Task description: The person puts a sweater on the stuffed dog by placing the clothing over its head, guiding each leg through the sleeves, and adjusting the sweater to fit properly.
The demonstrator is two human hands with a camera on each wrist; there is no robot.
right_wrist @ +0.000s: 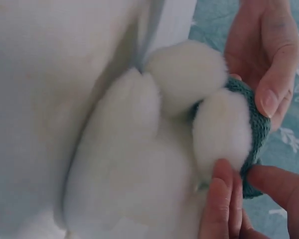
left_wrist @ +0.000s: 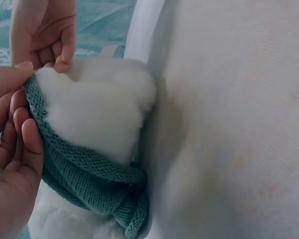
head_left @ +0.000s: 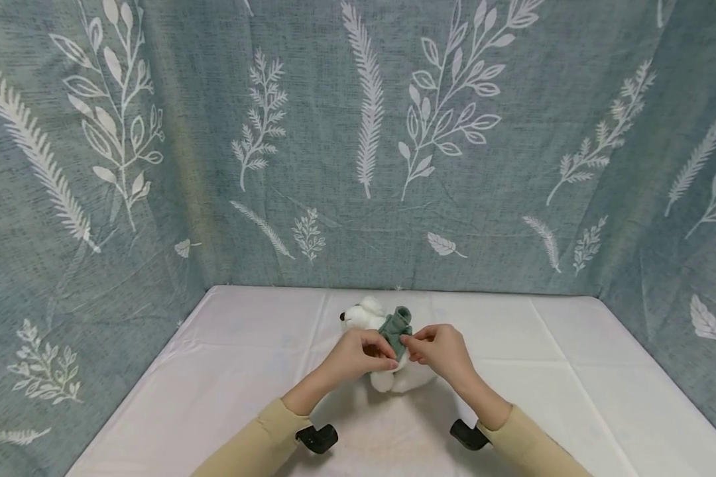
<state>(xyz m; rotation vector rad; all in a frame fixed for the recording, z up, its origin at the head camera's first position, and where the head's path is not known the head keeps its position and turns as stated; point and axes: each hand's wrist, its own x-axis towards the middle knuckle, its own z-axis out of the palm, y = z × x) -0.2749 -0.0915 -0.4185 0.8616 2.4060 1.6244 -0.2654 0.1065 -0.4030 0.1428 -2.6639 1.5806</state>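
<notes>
A white plush toy animal [head_left: 358, 318] with a dark nose lies on its side on the table, its head toward the left. A green knitted sweater [head_left: 397, 324] covers part of its body. My left hand [head_left: 358, 354] pinches the edge of the sweater [left_wrist: 84, 174] between thumb and fingers. From the other side, my right hand [head_left: 441, 348] holds the sweater edge [right_wrist: 256, 129], its thumb on the knit and its fingers against a white plush paw [right_wrist: 222, 129]. The knit bunches around the white fur, and the hands partly hide the toy in the head view.
A white cloth [head_left: 262, 344] with fold lines covers the table. Grey-green curtains [head_left: 334, 132] with white leaf patterns stand behind and at both sides. Black wrist mounts [head_left: 317, 438] hang below the beige sleeves [head_left: 262, 437].
</notes>
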